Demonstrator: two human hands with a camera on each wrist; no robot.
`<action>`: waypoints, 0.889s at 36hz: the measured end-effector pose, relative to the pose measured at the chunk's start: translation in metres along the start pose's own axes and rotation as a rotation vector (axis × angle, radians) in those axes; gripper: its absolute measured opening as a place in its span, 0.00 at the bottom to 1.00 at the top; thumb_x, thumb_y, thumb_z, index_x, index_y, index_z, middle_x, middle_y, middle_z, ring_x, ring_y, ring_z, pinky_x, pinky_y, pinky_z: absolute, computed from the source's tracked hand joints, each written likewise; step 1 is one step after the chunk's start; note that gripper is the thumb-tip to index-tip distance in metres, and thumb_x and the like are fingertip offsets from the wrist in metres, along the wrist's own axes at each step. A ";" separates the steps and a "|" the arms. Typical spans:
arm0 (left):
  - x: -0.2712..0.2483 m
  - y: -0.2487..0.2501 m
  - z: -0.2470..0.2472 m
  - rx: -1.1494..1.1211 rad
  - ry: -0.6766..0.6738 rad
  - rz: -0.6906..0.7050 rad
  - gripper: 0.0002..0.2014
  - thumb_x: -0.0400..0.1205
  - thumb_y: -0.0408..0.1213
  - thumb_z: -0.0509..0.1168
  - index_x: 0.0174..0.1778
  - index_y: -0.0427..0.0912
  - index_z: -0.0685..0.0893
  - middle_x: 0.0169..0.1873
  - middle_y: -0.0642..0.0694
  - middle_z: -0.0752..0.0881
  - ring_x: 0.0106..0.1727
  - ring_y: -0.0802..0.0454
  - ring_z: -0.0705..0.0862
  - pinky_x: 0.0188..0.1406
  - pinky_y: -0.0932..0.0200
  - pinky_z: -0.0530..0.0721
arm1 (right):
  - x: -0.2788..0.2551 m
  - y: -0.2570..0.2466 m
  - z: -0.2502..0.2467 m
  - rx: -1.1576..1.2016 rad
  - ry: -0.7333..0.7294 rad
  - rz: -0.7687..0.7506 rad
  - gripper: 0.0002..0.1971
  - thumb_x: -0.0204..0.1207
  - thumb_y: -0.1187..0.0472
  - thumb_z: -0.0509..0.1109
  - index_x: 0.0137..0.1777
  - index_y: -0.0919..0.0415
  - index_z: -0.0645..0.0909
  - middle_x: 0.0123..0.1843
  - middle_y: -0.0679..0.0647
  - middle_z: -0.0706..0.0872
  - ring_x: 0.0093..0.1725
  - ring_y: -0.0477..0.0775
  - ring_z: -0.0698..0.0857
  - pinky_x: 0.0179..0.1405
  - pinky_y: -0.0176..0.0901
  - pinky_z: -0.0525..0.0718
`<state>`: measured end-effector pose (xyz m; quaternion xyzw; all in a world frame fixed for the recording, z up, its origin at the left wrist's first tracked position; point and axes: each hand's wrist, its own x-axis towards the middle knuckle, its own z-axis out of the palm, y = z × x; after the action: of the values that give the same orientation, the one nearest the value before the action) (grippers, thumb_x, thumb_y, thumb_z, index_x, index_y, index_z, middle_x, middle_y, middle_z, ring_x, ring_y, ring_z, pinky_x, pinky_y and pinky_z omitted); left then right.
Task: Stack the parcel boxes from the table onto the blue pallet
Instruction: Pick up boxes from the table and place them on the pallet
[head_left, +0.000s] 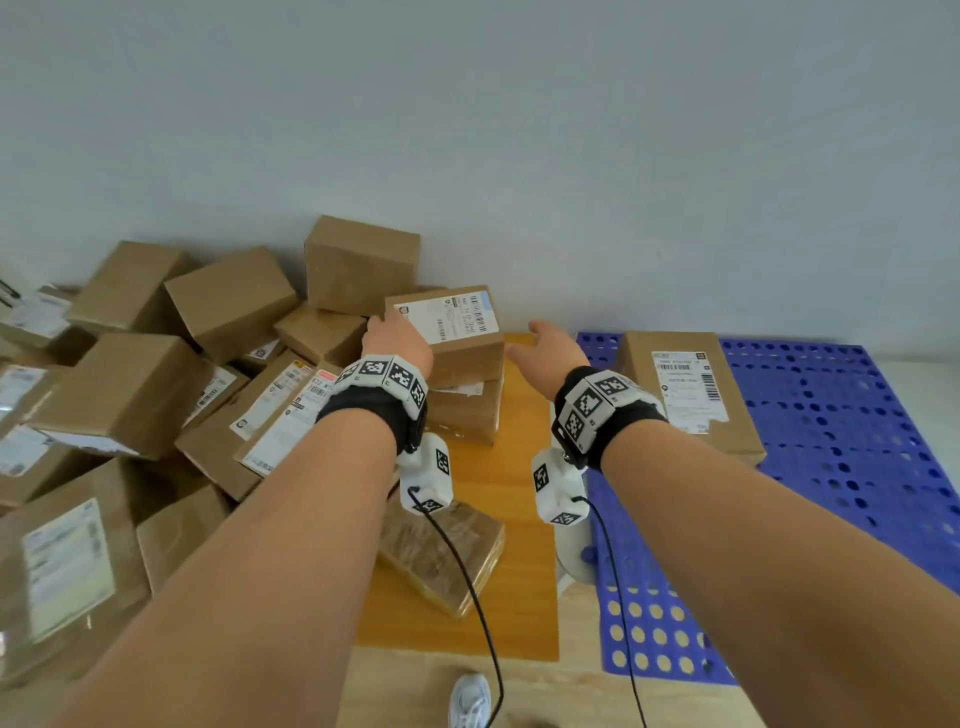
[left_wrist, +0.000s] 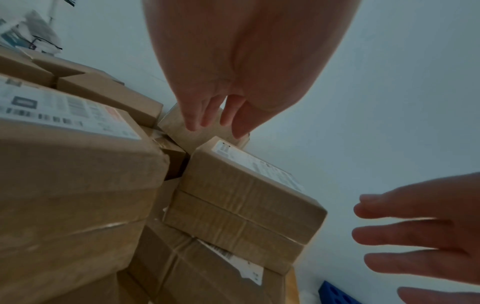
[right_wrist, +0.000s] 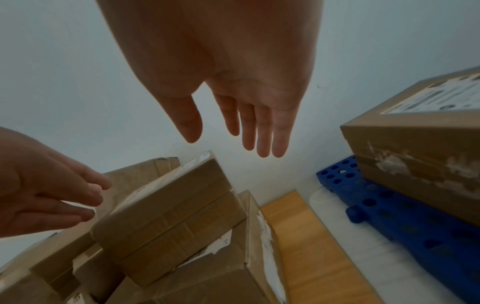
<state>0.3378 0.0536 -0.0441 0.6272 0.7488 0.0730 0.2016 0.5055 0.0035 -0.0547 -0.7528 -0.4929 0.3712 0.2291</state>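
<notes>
Head view: both hands' fingers (head_left: 537, 330) spread, flanking labelled box (head_left: 447, 332).

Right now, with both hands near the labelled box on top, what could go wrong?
1. The left hand and right hand are open and do not grip the labelled box yet; a one-sided pull may tip it.
2. It rests on another box in a loose pile, so neighbours may slide.
3. The wrist cables hang near the wrapped parcel and may snag.
</notes>
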 end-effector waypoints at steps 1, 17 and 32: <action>0.003 -0.002 0.000 -0.003 -0.013 -0.007 0.20 0.83 0.31 0.57 0.72 0.35 0.72 0.68 0.34 0.77 0.67 0.37 0.78 0.63 0.47 0.79 | 0.003 -0.003 0.004 0.006 -0.009 0.010 0.31 0.84 0.53 0.62 0.85 0.57 0.57 0.79 0.59 0.72 0.70 0.58 0.78 0.51 0.41 0.73; 0.005 -0.008 0.007 -0.094 0.014 0.120 0.17 0.83 0.32 0.61 0.68 0.36 0.73 0.65 0.34 0.77 0.61 0.39 0.80 0.53 0.53 0.78 | 0.000 -0.013 0.010 0.047 0.117 0.078 0.04 0.83 0.58 0.63 0.50 0.59 0.74 0.43 0.50 0.80 0.37 0.46 0.77 0.34 0.40 0.79; -0.034 0.030 0.001 -0.325 0.041 0.454 0.21 0.83 0.29 0.61 0.72 0.47 0.76 0.67 0.49 0.82 0.65 0.51 0.81 0.49 0.65 0.74 | -0.023 0.011 -0.030 0.225 0.259 0.220 0.20 0.79 0.58 0.71 0.66 0.63 0.71 0.63 0.57 0.84 0.53 0.55 0.86 0.30 0.36 0.81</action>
<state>0.3696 0.0271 -0.0270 0.7368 0.5714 0.2480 0.2629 0.5295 -0.0211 -0.0362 -0.8131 -0.3295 0.3467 0.3316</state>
